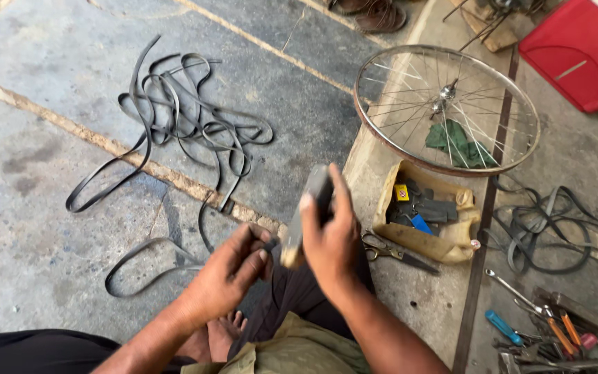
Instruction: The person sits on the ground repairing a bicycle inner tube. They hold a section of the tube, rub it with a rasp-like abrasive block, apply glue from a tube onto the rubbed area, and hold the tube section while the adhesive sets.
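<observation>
A flat grey block [306,211] is gripped upright in the right hand [330,242], fingers closed around its upper half; it looks stiff and light. The end of a black rubber strip [174,260] (limp, probably slippery) is pinched in the closed left hand [233,270], the rest trailing over the floor [36,228].

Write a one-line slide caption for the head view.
Left hand pinches a black rubber strip; right hand grips a flat block, beside a spoked wheel.
</observation>
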Tool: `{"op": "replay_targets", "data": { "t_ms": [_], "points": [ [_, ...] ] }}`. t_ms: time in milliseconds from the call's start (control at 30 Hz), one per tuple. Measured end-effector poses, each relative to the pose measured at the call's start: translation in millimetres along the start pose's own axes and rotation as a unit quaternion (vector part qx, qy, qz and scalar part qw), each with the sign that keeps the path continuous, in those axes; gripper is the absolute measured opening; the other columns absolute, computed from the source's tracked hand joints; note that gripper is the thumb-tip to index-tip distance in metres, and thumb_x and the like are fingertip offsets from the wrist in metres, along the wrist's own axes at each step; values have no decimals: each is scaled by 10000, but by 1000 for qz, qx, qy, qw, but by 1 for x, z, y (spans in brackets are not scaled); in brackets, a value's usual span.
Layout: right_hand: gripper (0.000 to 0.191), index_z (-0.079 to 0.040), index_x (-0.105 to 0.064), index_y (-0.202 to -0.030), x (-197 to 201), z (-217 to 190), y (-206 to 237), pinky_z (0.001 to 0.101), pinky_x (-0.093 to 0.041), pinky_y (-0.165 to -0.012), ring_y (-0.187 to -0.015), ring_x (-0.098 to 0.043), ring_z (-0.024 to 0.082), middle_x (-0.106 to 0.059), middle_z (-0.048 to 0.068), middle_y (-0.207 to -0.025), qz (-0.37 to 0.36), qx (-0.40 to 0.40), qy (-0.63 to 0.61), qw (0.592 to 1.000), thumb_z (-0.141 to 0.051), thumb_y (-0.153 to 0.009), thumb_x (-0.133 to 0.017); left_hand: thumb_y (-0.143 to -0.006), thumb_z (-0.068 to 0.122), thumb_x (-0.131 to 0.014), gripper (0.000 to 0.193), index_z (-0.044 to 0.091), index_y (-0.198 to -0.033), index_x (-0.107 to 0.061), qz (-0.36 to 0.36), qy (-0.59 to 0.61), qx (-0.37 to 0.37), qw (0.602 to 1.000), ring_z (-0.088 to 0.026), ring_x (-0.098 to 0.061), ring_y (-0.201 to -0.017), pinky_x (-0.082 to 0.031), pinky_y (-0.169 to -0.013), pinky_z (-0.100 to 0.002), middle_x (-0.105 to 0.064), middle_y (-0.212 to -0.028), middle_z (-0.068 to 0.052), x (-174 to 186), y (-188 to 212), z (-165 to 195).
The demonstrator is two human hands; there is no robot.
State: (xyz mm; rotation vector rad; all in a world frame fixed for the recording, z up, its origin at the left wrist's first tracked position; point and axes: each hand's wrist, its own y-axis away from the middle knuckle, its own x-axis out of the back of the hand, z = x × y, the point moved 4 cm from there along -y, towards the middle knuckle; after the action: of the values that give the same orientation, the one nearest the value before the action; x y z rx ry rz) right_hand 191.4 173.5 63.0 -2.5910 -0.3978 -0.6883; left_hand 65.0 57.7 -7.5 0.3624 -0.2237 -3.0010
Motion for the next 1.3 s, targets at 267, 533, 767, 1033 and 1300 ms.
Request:
{"op": "replay_targets", "data": {
  "t_ms": [267, 533, 767, 1033, 1300],
  "points": [
    [694, -96, -528, -1579, -19, 29, 19, 410, -566, -731, -850, -727, 337, -784, 222, -979, -116, -190, 25, 975, -322, -937, -663, -1030, 87, -530, 209, 14, -1226, -533, -6, -171, -98, 980, -95, -648, -977, -529, -854, -277, -669, -1036, -20, -3, 2, 8],
    [591, 45, -462, -1519, 9, -23, 40, 365, -581, -968, -1191, -721, 288, -685, 245, -1307, -58, 96, -50, 992, -252, -1034, -622, -1000, 75, -510, 234, 40, -1229, -545, 8, -78, 3, 997, -120, -592, -786, -533, -744, -285, -630, -850, -44, 7, 3, 18],
    [635, 5, -490, -1487, -7, 12, 0, 330, -585, -753, -888, -730, 211, -737, 145, -1044, -24, -63, -60, 996, -294, -952, -657, -1028, 56, -498, 213, 27, -1238, -519, -15, -81, -40, 996, -121, -560, -798, -529, -747, -286, -579, -853, -45, -11, 1, 10],
    [611, 30, -435, -1529, -1, -25, 52, 415, -570, -1035, -1250, -691, 321, -653, 297, -1360, -117, 139, -65, 981, -264, -1027, -620, -1013, 44, -497, 221, 29, -1230, -537, 2, -22, -31, 999, -114, -599, -885, -535, -781, -297, -644, -958, -32, 6, 3, 6],
    [648, 53, -432, -1519, 5, -7, 2, 400, -579, -932, -1138, -716, 320, -679, 286, -1297, -16, -11, -38, 999, -300, -1002, -597, -998, 64, -520, 190, 50, -1188, -518, 17, -68, -13, 997, -158, -599, -779, -538, -722, -328, -604, -850, -68, -2, 0, 3]
  ]
}}
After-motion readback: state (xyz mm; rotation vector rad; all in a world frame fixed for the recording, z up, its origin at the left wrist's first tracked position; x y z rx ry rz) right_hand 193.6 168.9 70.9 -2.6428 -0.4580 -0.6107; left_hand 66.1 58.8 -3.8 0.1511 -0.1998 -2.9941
